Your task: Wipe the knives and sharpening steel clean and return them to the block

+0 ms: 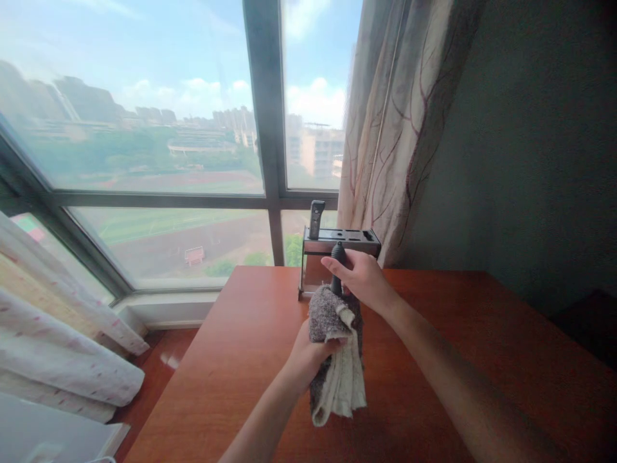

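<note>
Two bare hands meet in front of the rack (pixel 347 236), wrapped around things held above the table. The right hand (pixel 361 273), nearer the rack, is closed on a black handle (pixel 336 286) that stands roughly upright; the thumb and the curled fingers cover part of it. Below the grip the handle runs into a towel (pixel 344 373), which hides whatever it is fixed to. The left hand (pixel 306 357), farther from the rack, grips that towel, thumb over the front; most of its fingers are out of sight behind the cloth. The towel is grey and fuzzy on one side and pale on the other, its loose end hanging down in folds.

One black knife handle (pixel 316 220) sticks up from the rack's left end; its blade cannot be made out. The right hand and the towel block part of the rack's front, so its lower right portion is hard to read.

The rack stands toward the far edge of a reddish-brown wooden table (pixel 231 360), cut off at the bottom. Behind and left of the rack are tall window panes (pixel 164 148) with a hazy sports field outside. A patterned curtain (pixel 385 116) hangs just behind it, and a dark wall (pixel 520 141) lies to its right, its details lost in shadow.
</note>
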The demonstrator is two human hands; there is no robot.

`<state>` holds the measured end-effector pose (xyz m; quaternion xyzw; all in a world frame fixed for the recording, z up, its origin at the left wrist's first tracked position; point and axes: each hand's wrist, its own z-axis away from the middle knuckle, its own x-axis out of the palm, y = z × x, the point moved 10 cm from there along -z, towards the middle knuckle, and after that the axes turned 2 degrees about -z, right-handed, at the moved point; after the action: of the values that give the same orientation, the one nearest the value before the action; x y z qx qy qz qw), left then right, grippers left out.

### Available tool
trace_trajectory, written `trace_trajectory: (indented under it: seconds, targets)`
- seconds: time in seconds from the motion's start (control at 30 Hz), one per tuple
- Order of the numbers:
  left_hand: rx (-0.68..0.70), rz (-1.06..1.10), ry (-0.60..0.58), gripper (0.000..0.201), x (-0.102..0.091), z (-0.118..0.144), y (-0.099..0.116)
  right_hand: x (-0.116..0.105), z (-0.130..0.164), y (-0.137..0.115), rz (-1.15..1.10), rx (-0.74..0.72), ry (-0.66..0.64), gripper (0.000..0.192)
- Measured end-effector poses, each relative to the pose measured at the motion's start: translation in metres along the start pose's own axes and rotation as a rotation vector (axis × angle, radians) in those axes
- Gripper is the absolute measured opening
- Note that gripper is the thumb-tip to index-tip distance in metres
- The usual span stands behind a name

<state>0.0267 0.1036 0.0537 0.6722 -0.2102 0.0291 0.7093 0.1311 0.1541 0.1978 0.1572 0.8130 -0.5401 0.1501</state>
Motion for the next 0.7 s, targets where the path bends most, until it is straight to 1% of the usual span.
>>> trace_trajectory:
  seconds: [0.07,0.13,0.17,0.2,0.3,0.33,0.37,0.43,0.47,0.53,0.6,0.63,0.7]
  targets:
    - [-0.059,0.072,0.073,0.047,-0.01,0.0,-0.006,0.012,0.004,0.0,-0.058,0.004,-0.063,0.039]
    - [-0.127,0.159,0.111,0.049,-0.018,0.004,-0.013,0.023,0.007,0.008,-0.222,0.052,-0.159,0.038]
    - [-0.149,0.212,0.123,0.049,-0.02,0.007,-0.015,0.025,0.009,0.014,-0.32,0.081,-0.18,0.038]
    - [-0.163,0.267,0.137,0.048,-0.022,0.01,-0.015,0.023,0.01,0.022,-0.414,0.106,-0.16,0.038]
    - [-0.169,0.384,0.175,0.048,-0.024,0.018,-0.01,0.012,0.02,0.049,-0.598,0.161,0.018,0.037]
    - [-0.165,0.399,0.182,0.05,-0.023,0.019,-0.008,0.015,0.027,0.058,-0.633,0.187,0.02,0.037]
    - [-0.159,0.405,0.186,0.052,-0.022,0.019,-0.005,0.023,0.035,0.065,-0.665,0.212,-0.014,0.039]
    - [-0.153,0.398,0.179,0.056,-0.02,0.018,-0.004,0.048,0.055,0.07,-0.744,0.247,-0.177,0.042]
    - [-0.156,0.39,0.168,0.056,-0.02,0.017,-0.006,0.061,0.066,0.071,-0.789,0.273,-0.268,0.045]
    - [-0.176,0.373,0.128,0.05,-0.021,0.014,-0.013,0.082,0.088,0.076,-0.875,0.341,-0.388,0.054]
    - [-0.196,0.363,0.07,0.043,-0.024,0.012,-0.024,0.094,0.105,0.079,-0.922,0.393,-0.442,0.062]
    - [-0.198,0.364,0.042,0.041,-0.025,0.012,-0.029,0.097,0.11,0.08,-0.929,0.407,-0.446,0.063]
    - [-0.197,0.368,0.001,0.037,-0.028,0.01,-0.038,0.098,0.115,0.083,-0.912,0.42,-0.409,0.061]
